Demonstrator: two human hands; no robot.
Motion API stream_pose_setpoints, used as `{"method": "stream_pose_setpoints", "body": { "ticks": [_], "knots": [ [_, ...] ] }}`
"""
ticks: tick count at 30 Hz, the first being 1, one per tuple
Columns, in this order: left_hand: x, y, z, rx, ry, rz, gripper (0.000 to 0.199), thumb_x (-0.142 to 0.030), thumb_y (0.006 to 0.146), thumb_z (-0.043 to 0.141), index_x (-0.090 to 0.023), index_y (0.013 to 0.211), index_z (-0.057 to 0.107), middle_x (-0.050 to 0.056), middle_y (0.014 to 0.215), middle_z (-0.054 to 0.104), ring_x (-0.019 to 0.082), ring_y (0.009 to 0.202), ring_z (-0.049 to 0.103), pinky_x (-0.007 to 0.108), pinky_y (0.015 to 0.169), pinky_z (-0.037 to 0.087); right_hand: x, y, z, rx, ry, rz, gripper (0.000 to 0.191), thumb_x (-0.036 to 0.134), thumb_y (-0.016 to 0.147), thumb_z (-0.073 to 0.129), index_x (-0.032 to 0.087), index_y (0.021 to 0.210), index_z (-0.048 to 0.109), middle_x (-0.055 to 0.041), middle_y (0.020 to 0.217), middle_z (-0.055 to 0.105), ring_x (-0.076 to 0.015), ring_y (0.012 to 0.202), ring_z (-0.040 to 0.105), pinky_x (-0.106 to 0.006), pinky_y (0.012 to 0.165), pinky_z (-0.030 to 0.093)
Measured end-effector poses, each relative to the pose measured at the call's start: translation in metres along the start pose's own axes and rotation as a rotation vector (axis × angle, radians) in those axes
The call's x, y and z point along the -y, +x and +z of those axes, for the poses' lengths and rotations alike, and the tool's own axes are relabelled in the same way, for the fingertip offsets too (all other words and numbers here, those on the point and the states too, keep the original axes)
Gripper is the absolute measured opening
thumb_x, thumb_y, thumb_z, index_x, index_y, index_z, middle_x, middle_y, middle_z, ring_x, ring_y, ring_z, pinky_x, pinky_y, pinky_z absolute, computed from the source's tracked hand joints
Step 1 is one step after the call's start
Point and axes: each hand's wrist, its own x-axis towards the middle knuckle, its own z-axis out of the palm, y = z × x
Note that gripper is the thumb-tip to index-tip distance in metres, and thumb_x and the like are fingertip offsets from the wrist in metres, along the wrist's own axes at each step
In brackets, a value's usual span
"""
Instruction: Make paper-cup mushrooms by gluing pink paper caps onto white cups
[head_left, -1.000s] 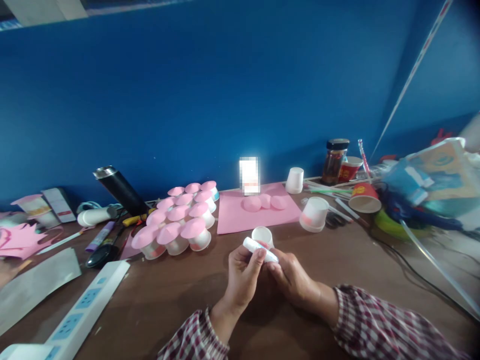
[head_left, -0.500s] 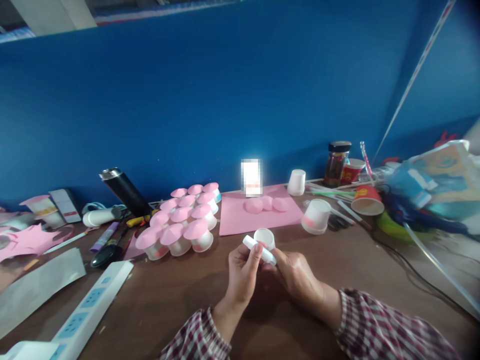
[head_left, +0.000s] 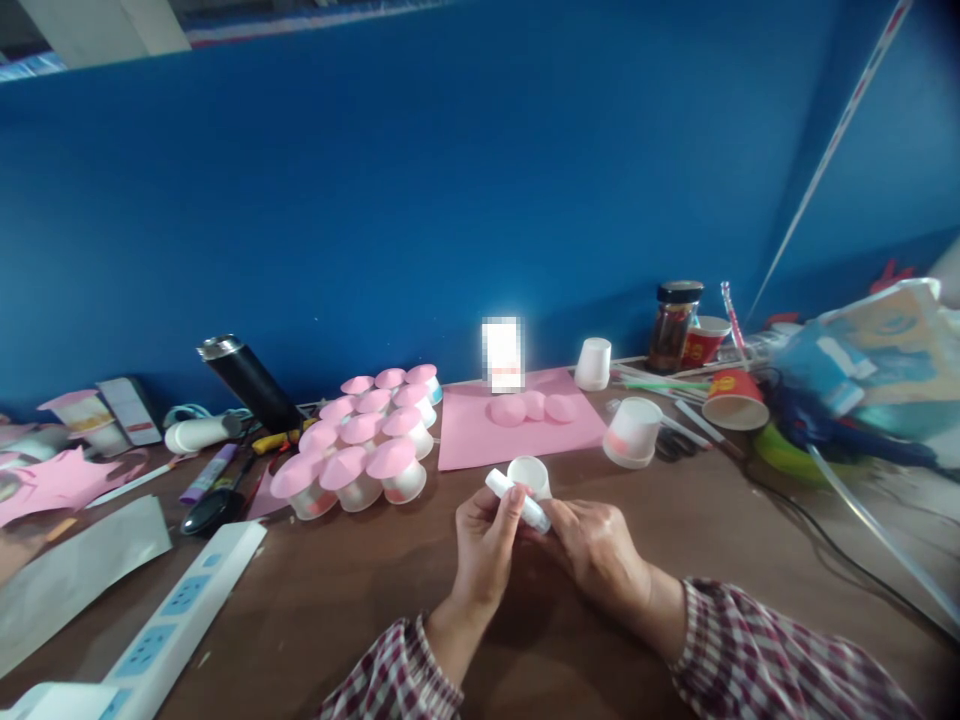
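Observation:
A white tube (head_left: 534, 515), shaped like a glue stick, lies slanted between my hands. My left hand (head_left: 486, 545) is closed around its upper part, thumb on top. At the lower end, my right hand (head_left: 600, 540) is closed with its thumb against the tube; its other fingers are mostly hidden underneath. Just behind the tube is a small white paper cup (head_left: 529, 472), its opening facing up, partly covered by my hands. Farther back, a pink paper sheet (head_left: 465, 440) bears several pink paper discs (head_left: 508, 411).
Several upturned white cups with pink cone tops (head_left: 346, 470) stand left. Upturned cups (head_left: 634, 432) stand right, near scissors (head_left: 679, 445). A power strip (head_left: 187, 600), a black flask (head_left: 251, 385), a jar (head_left: 673, 330) and a red cup (head_left: 735, 400) surround the workspace.
My right hand has shifted and turned slightly, with its knuckles a little higher and its thumb drawn back along the tube. My left hand and the cup stay nearly still.

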Motion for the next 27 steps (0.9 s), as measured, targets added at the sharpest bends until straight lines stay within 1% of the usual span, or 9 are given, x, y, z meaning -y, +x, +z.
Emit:
{"method": "stream_pose_setpoints", "body": {
  "ticks": [7,12,14,16,18,20,22,24,27],
  "knots": [
    [0.004,0.001,-0.002,0.009,0.019,0.028,0.035,-0.047,0.074,0.071,-0.012,0.075,0.072,0.002,0.061,0.062,0.010,0.054,0.053,0.019,0.051,0.044,0.000,0.002,-0.003,-0.002,0.095,0.039,0.033,0.039,0.098,0.042,0.015,0.092,0.062,-0.0080,0.071,0.070,-0.0158,0.059,0.064,-0.024,0.056,0.042],
    [-0.007,-0.003,0.000,0.036,0.059,0.060,0.036,-0.047,0.073,0.072,-0.013,0.080,0.074,0.004,0.067,0.067,0.013,0.062,0.058,0.024,0.061,0.048,0.006,0.004,-0.006,-0.040,0.428,0.085,0.038,0.044,0.087,0.059,0.017,0.114,0.057,-0.0050,0.079,0.069,-0.0152,0.061,0.062,-0.024,0.059,0.047],
    [-0.012,-0.004,0.002,0.057,0.066,0.083,0.037,-0.048,0.068,0.075,-0.013,0.080,0.074,0.003,0.065,0.065,0.013,0.060,0.056,0.024,0.058,0.047,0.009,0.005,-0.006,-0.051,0.577,0.117,0.034,0.043,0.089,0.056,0.017,0.112,0.057,-0.0034,0.078,0.068,-0.0139,0.060,0.060,-0.023,0.058,0.048],
    [-0.017,-0.005,0.003,0.088,0.047,0.120,0.041,-0.048,0.062,0.080,-0.013,0.082,0.073,0.000,0.061,0.059,0.011,0.056,0.052,0.023,0.055,0.045,0.009,0.006,-0.006,-0.139,0.706,0.176,0.028,0.041,0.094,0.047,0.017,0.106,0.057,-0.0026,0.073,0.066,-0.0134,0.060,0.059,-0.023,0.056,0.048],
    [-0.020,-0.003,0.004,0.092,0.051,0.154,0.046,-0.046,0.057,0.083,-0.014,0.087,0.071,-0.003,0.059,0.052,0.009,0.054,0.047,0.022,0.053,0.043,0.006,0.009,-0.007,-0.309,0.809,0.259,0.026,0.039,0.096,0.043,0.018,0.107,0.055,-0.0018,0.071,0.064,-0.0134,0.060,0.059,-0.024,0.057,0.049],
    [-0.021,0.001,0.001,-0.001,0.130,0.216,0.046,-0.042,0.057,0.084,-0.015,0.091,0.068,-0.005,0.062,0.047,0.008,0.055,0.045,0.021,0.053,0.041,-0.002,0.013,-0.009,-0.489,0.881,0.364,0.024,0.038,0.094,0.049,0.020,0.110,0.052,-0.0007,0.073,0.063,-0.0128,0.062,0.058,-0.025,0.059,0.050],
    [-0.020,0.006,-0.003,-0.139,0.267,0.304,0.046,-0.037,0.058,0.084,-0.016,0.095,0.064,-0.003,0.071,0.051,0.010,0.063,0.049,0.021,0.060,0.043,-0.012,0.017,-0.012,-0.576,0.944,0.458,0.024,0.037,0.089,0.058,0.021,0.107,0.054,0.0010,0.072,0.061,-0.0116,0.062,0.056,-0.023,0.059,0.048],
    [-0.015,0.012,-0.006,-0.181,0.396,0.346,0.057,-0.033,0.056,0.085,-0.018,0.105,0.059,0.004,0.094,0.058,0.016,0.084,0.057,0.027,0.076,0.047,-0.022,0.021,-0.014,-0.576,1.020,0.555,0.024,0.037,0.084,0.065,0.020,0.099,0.057,0.0033,0.068,0.056,-0.0096,0.059,0.051,-0.020,0.054,0.043],
    [-0.004,0.017,-0.008,-0.018,0.495,0.260,0.076,-0.029,0.050,0.087,-0.019,0.116,0.051,0.012,0.120,0.055,0.025,0.109,0.055,0.037,0.092,0.045,-0.030,0.025,-0.015,-0.540,1.166,0.670,0.025,0.038,0.078,0.071,0.019,0.080,0.054,0.0063,0.061,0.046,-0.0069,0.053,0.041,-0.018,0.047,0.035]
  ]
}}
